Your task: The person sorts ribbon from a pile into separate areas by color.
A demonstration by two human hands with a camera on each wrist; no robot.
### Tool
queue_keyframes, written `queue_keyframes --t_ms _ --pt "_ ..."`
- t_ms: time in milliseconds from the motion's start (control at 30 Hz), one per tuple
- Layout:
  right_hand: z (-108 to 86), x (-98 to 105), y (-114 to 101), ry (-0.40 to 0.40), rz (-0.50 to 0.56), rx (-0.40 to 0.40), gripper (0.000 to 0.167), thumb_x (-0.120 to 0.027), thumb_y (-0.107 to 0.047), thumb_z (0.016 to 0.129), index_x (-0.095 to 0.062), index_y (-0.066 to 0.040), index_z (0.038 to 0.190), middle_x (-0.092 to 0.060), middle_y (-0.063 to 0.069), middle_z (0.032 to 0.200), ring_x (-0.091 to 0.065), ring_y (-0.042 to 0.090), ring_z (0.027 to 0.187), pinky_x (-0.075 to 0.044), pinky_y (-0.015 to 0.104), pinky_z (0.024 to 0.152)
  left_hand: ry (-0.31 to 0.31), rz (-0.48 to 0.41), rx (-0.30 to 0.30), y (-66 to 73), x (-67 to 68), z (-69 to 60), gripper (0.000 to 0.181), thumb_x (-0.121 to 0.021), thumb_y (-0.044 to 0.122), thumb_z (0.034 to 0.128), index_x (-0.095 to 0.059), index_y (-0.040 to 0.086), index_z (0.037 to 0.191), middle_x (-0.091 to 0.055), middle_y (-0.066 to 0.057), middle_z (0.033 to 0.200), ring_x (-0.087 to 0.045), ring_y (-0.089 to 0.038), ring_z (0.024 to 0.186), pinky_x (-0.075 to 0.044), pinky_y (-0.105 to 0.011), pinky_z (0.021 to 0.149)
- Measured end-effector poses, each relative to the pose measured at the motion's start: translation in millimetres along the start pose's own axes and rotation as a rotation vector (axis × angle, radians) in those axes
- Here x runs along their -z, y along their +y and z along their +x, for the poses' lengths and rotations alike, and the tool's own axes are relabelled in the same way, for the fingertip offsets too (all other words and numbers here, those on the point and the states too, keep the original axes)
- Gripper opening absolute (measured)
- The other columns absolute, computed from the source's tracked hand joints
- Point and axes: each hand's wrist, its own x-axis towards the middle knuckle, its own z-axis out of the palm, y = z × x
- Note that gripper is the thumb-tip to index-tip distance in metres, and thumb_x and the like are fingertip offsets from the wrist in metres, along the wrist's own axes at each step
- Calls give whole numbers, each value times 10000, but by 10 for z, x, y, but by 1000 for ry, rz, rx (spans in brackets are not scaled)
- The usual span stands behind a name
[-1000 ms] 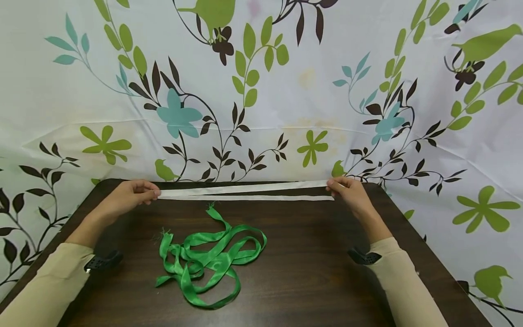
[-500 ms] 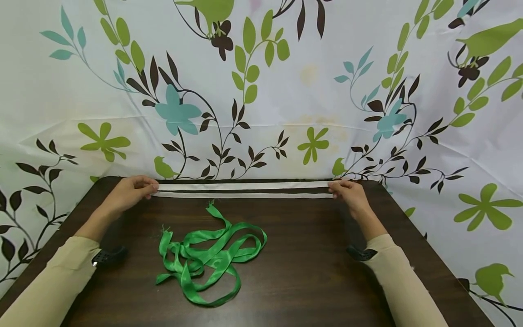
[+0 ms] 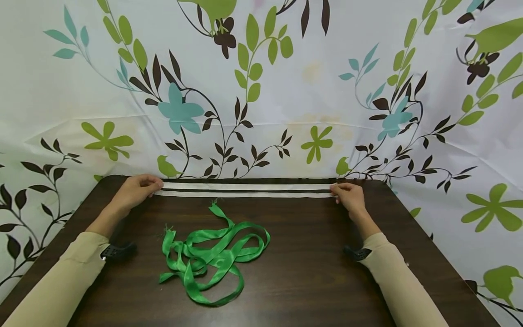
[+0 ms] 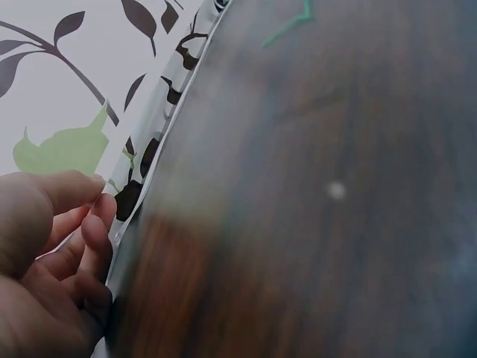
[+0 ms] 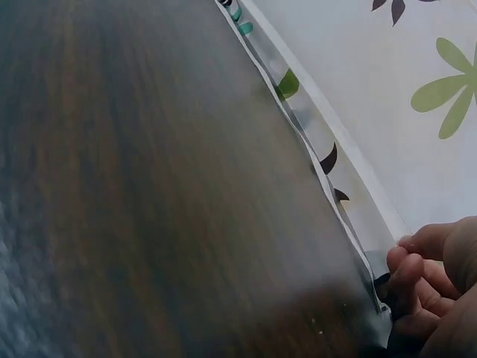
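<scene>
From afar, I saw the left hand [image 3: 136, 190] and right hand [image 3: 350, 197], fingers pinching opposite ends of the upper white strip [image 3: 245, 186]. It ran straight between them, side to side along the table's [image 3: 302, 254] far edge, neither hand nearer.

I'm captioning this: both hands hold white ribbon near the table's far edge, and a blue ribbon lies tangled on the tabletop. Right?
The tangled ribbon is green, not blue, as the head view shows. The rest stands: it lies on the table, and the left hand and right hand hold white ribbon.
</scene>
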Motion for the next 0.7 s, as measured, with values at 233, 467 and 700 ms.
queue_keyframes --t_ms 233,467,700 --pt "-13 -36 44 78 -117 30 256 -745 -201 958 -739 39 1047 -735 127 826 -557 124 510 -463 264 500 18 0 4 -19 -35 -2 378 -630 349 1033 -684 -2 1164 -641 -171 1073 -565 -217 802 -463 -316 651" --pt "-33 -46 42 107 -191 66 218 -746 -208 959 -747 9 985 -723 116 781 -573 137 501 -466 263 475 30 19 -18 12 -64 34 333 -655 290 1024 -689 -21 1139 -654 -170 1030 -576 -208 793 -469 -296 648" --pt "-28 -40 32 104 -203 23 257 -748 -270 956 -737 -15 988 -725 70 774 -581 129 523 -472 261 492 19 11 2 21 -88 33 389 -635 298 1033 -633 -46 1216 -652 -204 1079 -587 -251 837 -484 -307 659"
